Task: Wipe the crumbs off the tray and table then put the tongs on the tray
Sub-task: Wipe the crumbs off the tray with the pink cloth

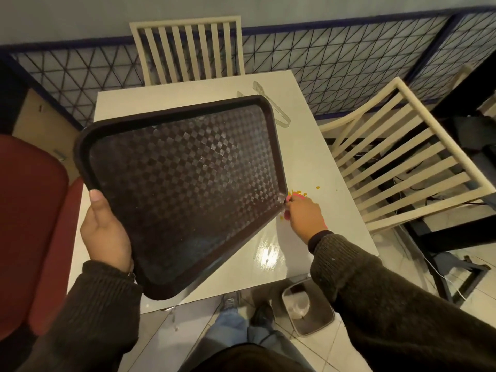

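Fingers (pixel 94 200) of left hand (pixel 106 232): clamped on near-left rim of tray (pixel 182 178), held tilted above tabletop (pixel 308 146). Right hand (pixel 304 214): closed on pink cloth (pixel 295 195) at tray's right corner, among orange crumbs (pixel 298 189). Step judged: wiping tabletop crumbs; next, sweep toward bin (pixel 307 310) on floor. Tongs (pixel 276 108): far tabletop, long axis running away from the person, tips farthest, partly hidden behind tray.
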Available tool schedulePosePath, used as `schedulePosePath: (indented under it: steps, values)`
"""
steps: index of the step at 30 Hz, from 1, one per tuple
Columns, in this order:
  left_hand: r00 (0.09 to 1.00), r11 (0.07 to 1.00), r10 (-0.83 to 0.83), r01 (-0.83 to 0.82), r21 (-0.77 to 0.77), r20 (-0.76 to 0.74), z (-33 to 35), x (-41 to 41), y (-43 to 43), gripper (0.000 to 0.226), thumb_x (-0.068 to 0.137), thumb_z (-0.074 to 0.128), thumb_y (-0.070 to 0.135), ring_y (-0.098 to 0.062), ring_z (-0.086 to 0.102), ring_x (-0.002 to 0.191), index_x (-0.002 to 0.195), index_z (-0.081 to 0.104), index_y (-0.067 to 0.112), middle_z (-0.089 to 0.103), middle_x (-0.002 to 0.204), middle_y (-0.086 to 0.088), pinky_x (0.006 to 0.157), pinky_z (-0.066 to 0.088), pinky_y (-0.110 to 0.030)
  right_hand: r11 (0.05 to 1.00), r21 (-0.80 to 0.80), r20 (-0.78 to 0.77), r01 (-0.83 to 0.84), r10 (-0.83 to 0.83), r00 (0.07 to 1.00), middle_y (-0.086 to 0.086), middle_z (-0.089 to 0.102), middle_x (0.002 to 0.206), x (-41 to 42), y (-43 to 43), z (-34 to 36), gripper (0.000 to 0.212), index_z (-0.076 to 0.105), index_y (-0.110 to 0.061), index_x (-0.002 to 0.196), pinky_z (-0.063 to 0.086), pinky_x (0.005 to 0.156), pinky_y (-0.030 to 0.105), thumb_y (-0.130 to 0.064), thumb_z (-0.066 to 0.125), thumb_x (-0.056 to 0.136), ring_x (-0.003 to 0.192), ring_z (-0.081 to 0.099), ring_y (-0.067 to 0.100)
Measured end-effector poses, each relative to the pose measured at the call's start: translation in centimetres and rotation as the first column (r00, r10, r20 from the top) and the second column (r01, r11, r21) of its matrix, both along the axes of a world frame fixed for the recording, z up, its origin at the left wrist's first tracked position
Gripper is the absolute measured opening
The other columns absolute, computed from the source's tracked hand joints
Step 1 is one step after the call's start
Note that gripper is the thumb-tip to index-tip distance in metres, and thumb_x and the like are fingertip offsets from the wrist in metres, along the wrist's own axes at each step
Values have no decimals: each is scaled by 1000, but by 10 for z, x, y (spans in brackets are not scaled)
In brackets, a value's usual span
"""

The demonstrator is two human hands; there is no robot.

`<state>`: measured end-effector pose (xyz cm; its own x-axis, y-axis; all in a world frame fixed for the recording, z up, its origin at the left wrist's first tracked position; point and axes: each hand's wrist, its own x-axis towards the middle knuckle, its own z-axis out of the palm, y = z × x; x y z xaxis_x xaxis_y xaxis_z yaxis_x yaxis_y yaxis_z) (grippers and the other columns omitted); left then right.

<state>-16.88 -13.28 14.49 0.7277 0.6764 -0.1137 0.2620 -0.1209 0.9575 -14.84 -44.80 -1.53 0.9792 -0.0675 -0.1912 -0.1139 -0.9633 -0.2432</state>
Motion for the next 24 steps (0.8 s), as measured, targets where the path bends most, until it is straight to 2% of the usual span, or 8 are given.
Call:
schedulePosePath:
  steps: [6,10,13,15,17,20,22,24]
  values:
    - [1000,1000,8,-8,19,-18,-6,3,-1,53,99,27,45,-10,49,98,118,58,6,55,108,2,71,34,-12,997,69,137,32,-41,990,1,56,98,16,-3,17,21,63,-15,85,29,61,27,0,54,73,82,55,26]
    - [999,1000,4,-3,12,-39,-7,2,-5,53,99,27,44,-11,48,97,119,57,6,53,105,2,70,33,-12,990,139,96,37,-51,994,4,59,107,34,6,16,23,63,-13,92,48,71,35,-4,50,76,88,59,31]
    - [998,999,30,-32,-32,-48,-4,4,-8,47,98,29,48,-11,51,96,105,62,16,57,97,8,66,37,-14,998,28,60,-59,57,997,6,59,103,31,7,-1,17,62,-11,94,47,72,30,-7,54,80,89,61,30]
    - [998,997,52,-54,-63,-23,-5,6,-7,47,97,30,49,-11,54,98,105,63,17,60,97,9,70,42,-13,999,14,73,-34,33,997,-2,59,89,20,9,-1,17,65,-12,91,39,62,24,-22,53,86,82,61,17]
    - [998,994,69,-69,-81,1,-7,8,-5,52,96,31,51,-10,56,98,113,62,13,61,105,5,76,44,-16,997,61,79,44,-48,996,-9,63,86,8,10,-4,32,67,-18,95,39,60,19,-43,48,89,77,60,6]
    - [999,998,52,-52,-33,0,-9,10,-4,43,96,32,50,-6,57,80,87,61,21,61,90,6,66,42,-8,992,94,3,-89,89,996,0,61,101,4,4,3,16,60,-16,94,35,63,23,-10,47,86,92,61,24]
    - [999,999,30,-29,33,-20,-9,11,-6,40,97,31,49,0,49,66,68,51,29,52,73,12,58,39,-7,993,63,-99,-95,101,990,3,62,95,4,0,14,18,60,-17,91,39,64,27,-6,47,84,89,62,29]
    - [999,998,17,-15,60,-27,-13,11,-5,39,96,31,49,-4,48,66,65,48,34,49,70,15,67,39,-20,1000,-10,-129,2,-3,992,3,61,85,5,-4,21,16,65,-19,87,42,66,29,-11,51,85,85,63,28]
